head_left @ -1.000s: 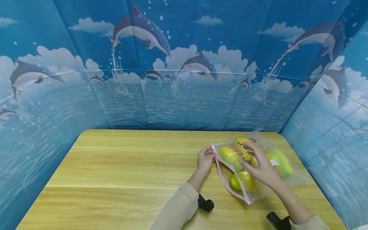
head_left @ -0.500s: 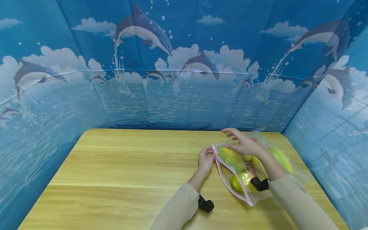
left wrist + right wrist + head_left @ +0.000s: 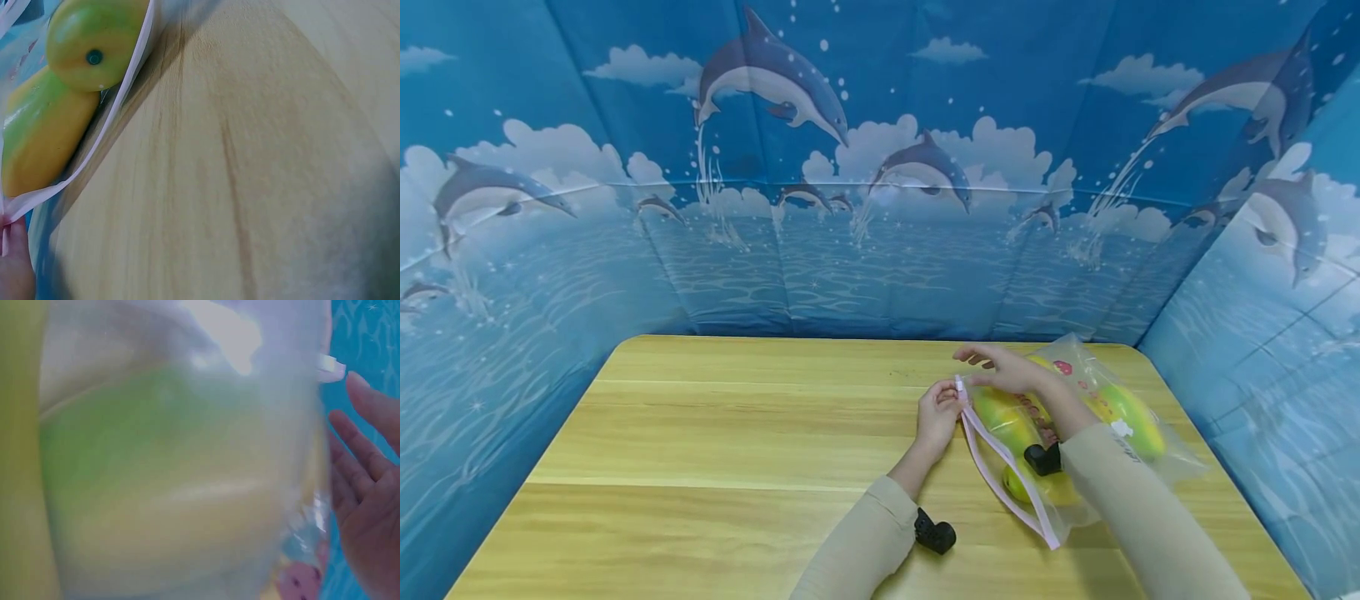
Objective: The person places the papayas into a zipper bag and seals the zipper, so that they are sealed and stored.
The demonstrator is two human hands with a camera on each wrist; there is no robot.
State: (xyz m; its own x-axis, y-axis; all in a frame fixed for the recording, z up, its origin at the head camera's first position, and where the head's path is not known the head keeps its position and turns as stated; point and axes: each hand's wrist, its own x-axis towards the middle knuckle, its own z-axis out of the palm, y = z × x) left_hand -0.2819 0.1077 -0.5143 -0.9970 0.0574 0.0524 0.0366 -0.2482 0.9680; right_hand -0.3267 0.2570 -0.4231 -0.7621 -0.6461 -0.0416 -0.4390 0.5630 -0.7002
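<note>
A clear zip bag (image 3: 1078,354) with a pink zip edge and printed pictures lies on the right of the table, its mouth gaping. Inside are several yellow-green mangoes (image 3: 1131,423), also seen as a mango (image 3: 53,134) in the left wrist view and a blurred mango (image 3: 162,481) in the right. My left hand (image 3: 937,417) pinches the far corner of the pink edge. A white slider (image 3: 331,369) sits at that corner. Over the far side of the bag is my right hand (image 3: 1006,371), fingers extended, thumb near the slider but apart from it in the right wrist view.
The bag rests on a light wooden table (image 3: 737,433). A blue dolphin-print curtain (image 3: 880,250) hangs behind the table and at both sides. Each wrist carries a black camera, one at the left wrist (image 3: 935,533) and one at the right wrist (image 3: 1042,459).
My right hand has moved from above the middle of the bag, left and away from me, to the slider corner. My left hand has kept its pinch there.
</note>
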